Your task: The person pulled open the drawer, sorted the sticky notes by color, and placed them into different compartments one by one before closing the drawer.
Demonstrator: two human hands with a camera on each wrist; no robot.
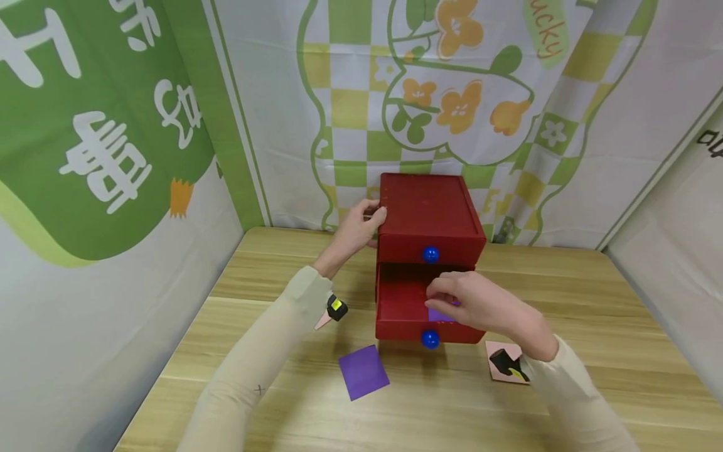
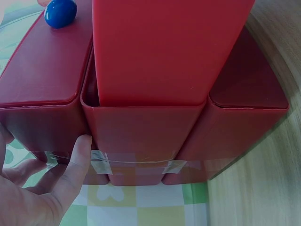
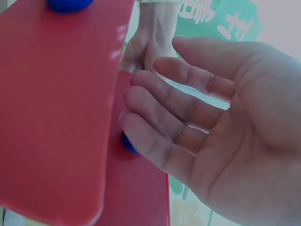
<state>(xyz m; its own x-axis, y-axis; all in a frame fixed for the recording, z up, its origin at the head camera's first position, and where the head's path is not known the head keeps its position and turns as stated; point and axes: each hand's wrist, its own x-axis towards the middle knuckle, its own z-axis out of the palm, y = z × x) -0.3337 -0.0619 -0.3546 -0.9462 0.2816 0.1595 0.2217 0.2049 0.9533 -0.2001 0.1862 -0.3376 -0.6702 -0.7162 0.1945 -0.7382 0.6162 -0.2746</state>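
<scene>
A red drawer cabinet [image 1: 423,204] with blue knobs stands on the table, its middle drawer [image 1: 398,304] pulled out. Against the cabinet's left side rests my left hand [image 1: 356,227]; in the left wrist view its fingers [image 2: 77,157] touch the side wall near the back. Over the open drawer hovers my right hand [image 1: 477,300], fingers loosely bent. Below it a purple paper square [image 1: 437,316] lies in the drawer, partly hidden by the hand. Nothing shows between the right fingers [image 3: 150,136] in the right wrist view.
Another purple square [image 1: 364,373] lies on the wooden table [image 1: 429,408] in front of the cabinet. At the right, a pink square [image 1: 497,351] is partly covered by the right wrist. A pink corner [image 1: 324,321] shows by the left wrist. A patterned curtain [image 1: 350,125] hangs behind.
</scene>
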